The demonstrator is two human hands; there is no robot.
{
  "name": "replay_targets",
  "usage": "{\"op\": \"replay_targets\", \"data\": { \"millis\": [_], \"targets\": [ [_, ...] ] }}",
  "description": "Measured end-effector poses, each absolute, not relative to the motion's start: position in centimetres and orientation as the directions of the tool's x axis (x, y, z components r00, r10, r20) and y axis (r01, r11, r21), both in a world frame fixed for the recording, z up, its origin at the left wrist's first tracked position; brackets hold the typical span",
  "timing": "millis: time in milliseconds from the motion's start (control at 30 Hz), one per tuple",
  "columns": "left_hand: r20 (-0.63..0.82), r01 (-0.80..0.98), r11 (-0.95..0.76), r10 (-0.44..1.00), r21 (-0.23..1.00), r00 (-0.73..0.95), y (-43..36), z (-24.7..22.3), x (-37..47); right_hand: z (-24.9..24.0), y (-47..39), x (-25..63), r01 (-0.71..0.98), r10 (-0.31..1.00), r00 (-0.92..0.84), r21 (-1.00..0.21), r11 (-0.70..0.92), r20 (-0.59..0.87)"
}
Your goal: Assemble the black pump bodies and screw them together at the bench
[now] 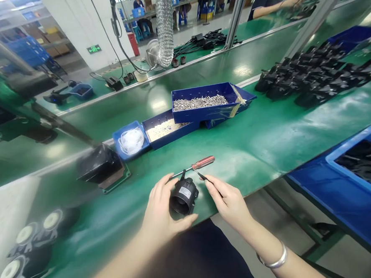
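A black cylindrical housing [183,196] with a white label stands on the green mat near the table's front edge. My left hand [164,207] curves around its left side, fingertips at its top and thumb in front of its base. To the right, my right hand [227,198] pinches black tweezers [203,177], whose tips point up and left, above and beside the housing. Behind the housing a screwdriver [203,162] with a red handle lies on the mat, its shaft running toward my left fingertips.
Blue bins hold metal pins [203,102], cream-coloured small parts [164,129] and white rings [131,140]. Black assemblies [315,75] crowd the back right. A blue crate [335,158] is at the right. A dark machine part [100,165] and white-topped parts [25,234] are left.
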State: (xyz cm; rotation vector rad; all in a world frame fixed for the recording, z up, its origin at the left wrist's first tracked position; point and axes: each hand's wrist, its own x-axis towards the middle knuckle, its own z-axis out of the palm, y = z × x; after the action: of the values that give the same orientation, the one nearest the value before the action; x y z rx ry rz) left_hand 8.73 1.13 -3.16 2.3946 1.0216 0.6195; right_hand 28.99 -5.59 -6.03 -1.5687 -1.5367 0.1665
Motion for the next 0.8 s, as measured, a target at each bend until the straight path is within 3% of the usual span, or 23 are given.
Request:
{"op": "replay_targets", "data": {
  "millis": [100,200,367,567,800],
  "targets": [
    [0.308,0.536,-0.602,0.784,0.592,0.539,2.0,-1.9,8.9,-5.6,-5.4,28.9,0.766,0.839,0.162,-0.602,0.225,0.519],
    [0.307,0.460,-0.573,0.790,0.678,0.532,3.4,-0.5,9.9,-4.9,-5.2,28.6,0.787,0.826,0.093,-0.549,0.281,0.556],
    [0.148,0.282,-0.405,0.759,0.870,0.634,5.9,1.1,11.5,-4.1,-4.8,28.2,0.800,0.799,-0.006,-0.476,0.365,0.601],
    [-0.061,0.237,-0.126,0.756,0.963,0.652,7.3,1.4,11.3,-3.9,-4.5,28.5,0.768,0.789,-0.095,-0.460,0.446,0.607],
    [-0.012,0.116,-0.048,0.882,0.992,0.471,9.6,1.4,11.3,-5.2,-4.3,29.7,0.797,0.783,0.030,-0.488,0.356,0.621]
  ]
}}
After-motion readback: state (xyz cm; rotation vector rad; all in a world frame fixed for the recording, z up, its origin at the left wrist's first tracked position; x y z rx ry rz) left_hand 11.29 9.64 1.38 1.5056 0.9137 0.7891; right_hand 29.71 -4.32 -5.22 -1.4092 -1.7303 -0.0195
